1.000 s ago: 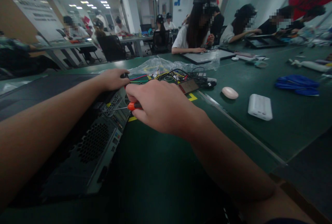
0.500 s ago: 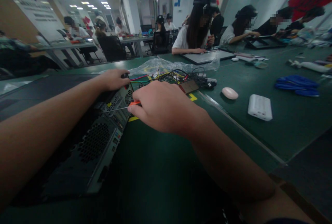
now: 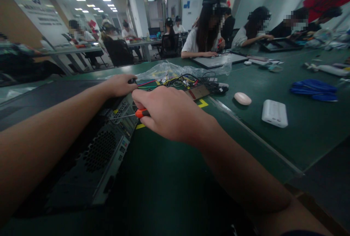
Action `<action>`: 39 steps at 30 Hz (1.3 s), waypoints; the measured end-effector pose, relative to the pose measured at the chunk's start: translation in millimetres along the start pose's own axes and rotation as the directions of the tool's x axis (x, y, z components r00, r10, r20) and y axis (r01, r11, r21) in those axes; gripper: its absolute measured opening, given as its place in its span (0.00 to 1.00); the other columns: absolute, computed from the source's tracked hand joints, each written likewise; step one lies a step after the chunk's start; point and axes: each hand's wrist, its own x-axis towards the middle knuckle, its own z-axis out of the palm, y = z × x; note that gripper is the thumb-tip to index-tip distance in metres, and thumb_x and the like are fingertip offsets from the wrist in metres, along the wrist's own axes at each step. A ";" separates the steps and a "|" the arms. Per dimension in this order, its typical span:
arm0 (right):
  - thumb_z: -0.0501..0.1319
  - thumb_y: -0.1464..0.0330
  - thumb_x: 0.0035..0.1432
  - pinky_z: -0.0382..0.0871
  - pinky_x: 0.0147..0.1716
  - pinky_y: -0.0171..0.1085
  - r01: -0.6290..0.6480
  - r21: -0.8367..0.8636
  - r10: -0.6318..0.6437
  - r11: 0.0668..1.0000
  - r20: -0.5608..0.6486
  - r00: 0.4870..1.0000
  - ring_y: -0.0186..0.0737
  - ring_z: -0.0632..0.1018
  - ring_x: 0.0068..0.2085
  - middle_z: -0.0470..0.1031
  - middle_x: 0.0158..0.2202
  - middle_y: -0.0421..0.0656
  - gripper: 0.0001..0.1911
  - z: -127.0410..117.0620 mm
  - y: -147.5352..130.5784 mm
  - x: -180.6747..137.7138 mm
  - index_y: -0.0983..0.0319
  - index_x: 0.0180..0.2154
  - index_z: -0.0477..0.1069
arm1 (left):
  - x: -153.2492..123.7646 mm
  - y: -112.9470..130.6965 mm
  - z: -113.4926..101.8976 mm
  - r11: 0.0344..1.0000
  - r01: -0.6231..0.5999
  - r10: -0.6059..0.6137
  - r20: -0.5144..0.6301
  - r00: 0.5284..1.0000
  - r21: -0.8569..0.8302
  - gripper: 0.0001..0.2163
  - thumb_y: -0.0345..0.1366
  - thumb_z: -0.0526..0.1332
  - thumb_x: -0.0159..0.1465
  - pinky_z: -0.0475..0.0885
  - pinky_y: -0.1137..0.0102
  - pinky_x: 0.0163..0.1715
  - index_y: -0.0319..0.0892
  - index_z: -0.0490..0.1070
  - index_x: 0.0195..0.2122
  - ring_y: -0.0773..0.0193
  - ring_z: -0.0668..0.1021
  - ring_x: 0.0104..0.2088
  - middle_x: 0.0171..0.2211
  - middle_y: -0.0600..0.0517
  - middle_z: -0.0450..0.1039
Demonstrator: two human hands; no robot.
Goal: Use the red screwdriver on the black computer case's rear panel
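Note:
A black computer case [image 3: 101,155] lies on its side on the green table [image 3: 169,177], its perforated rear panel facing me. My right hand [image 3: 171,113] is closed round an orange-handled screwdriver [image 3: 141,113]; its thin shaft points left and meets the rear panel. My left hand [image 3: 120,84] rests over the far top corner of the case, fingers curled on its edge. What lies under those fingers is hidden.
Behind the case lie a tangle of coloured wires [image 3: 180,80] and a clear plastic bag [image 3: 166,69]. To the right are a pink oval object [image 3: 242,98], a white box [image 3: 274,113] and blue cloth [image 3: 313,89]. Several people work at the far tables.
My right hand has twisted slightly on the screwdriver, so more of the orange handle shows than half a second ago. The left hand and the case have stayed put.

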 end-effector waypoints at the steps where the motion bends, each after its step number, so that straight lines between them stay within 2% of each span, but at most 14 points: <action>1: 0.58 0.71 0.73 0.66 0.43 0.44 0.000 -0.003 0.000 1.000 -0.004 1.000 0.52 0.83 0.47 0.86 0.47 0.53 0.18 0.0 0.1 -0.1 0.63 0.58 0.79 | 0.2 0.1 -0.4 1.000 -0.002 0.002 0.004 1.000 -0.001 0.34 0.45 0.52 0.77 0.67 0.54 0.75 0.29 0.65 0.79 0.37 0.74 0.75 0.76 0.30 0.70; 7: 0.59 0.71 0.72 0.67 0.44 0.43 -0.005 0.000 0.005 1.000 -0.007 1.000 0.52 0.83 0.48 0.87 0.49 0.52 0.19 0.9 1.0 -0.7 0.62 0.59 0.79 | 2.5 -1.9 0.3 1.000 -0.006 0.006 0.007 1.000 -0.004 0.34 0.45 0.53 0.77 0.67 0.54 0.75 0.30 0.66 0.78 0.38 0.74 0.75 0.77 0.31 0.69; 13: 0.59 0.70 0.72 0.65 0.42 0.44 -0.001 -0.011 0.001 1.000 -0.008 1.000 0.54 0.84 0.47 0.86 0.45 0.53 0.16 0.4 0.5 0.1 0.63 0.55 0.80 | 1.8 -0.3 0.6 1.000 0.011 -0.011 -0.011 1.000 0.016 0.33 0.45 0.54 0.76 0.67 0.57 0.74 0.34 0.67 0.79 0.41 0.75 0.74 0.76 0.36 0.72; 18: 0.59 0.70 0.73 0.64 0.41 0.44 0.007 -0.004 -0.007 1.000 -0.001 1.000 0.55 0.84 0.47 0.86 0.45 0.54 0.15 -1.5 0.5 -1.3 0.64 0.54 0.80 | -1.0 2.9 -3.7 1.000 0.017 -0.017 0.021 1.000 0.020 0.33 0.45 0.53 0.76 0.66 0.58 0.76 0.33 0.66 0.79 0.42 0.73 0.76 0.78 0.36 0.69; 24: 0.58 0.71 0.72 0.63 0.40 0.44 -0.007 0.002 0.007 1.000 0.009 1.000 0.54 0.84 0.47 0.86 0.45 0.54 0.16 -4.5 1.2 -2.6 0.64 0.54 0.81 | -3.6 3.0 -5.0 1.000 0.007 -0.007 0.020 1.000 0.005 0.34 0.46 0.54 0.76 0.67 0.55 0.75 0.32 0.65 0.79 0.40 0.75 0.74 0.77 0.34 0.70; 29: 0.58 0.69 0.72 0.64 0.41 0.44 -0.015 0.004 0.015 1.000 0.014 1.000 0.54 0.84 0.46 0.87 0.45 0.54 0.17 -5.0 0.8 -2.5 0.63 0.56 0.81 | -1.4 0.2 -1.9 1.000 0.002 -0.002 -0.007 1.000 -0.001 0.35 0.47 0.55 0.75 0.67 0.56 0.74 0.34 0.67 0.79 0.42 0.75 0.73 0.77 0.37 0.71; 39: 0.60 0.66 0.73 0.67 0.43 0.47 -0.041 -0.013 0.041 0.999 0.007 0.999 0.58 0.85 0.50 0.87 0.44 0.55 0.15 -4.7 0.5 -2.4 0.64 0.51 0.84 | -6.5 5.6 -6.5 1.000 -0.005 0.005 0.017 1.000 -0.007 0.36 0.45 0.52 0.75 0.67 0.53 0.74 0.29 0.64 0.79 0.37 0.75 0.74 0.76 0.29 0.70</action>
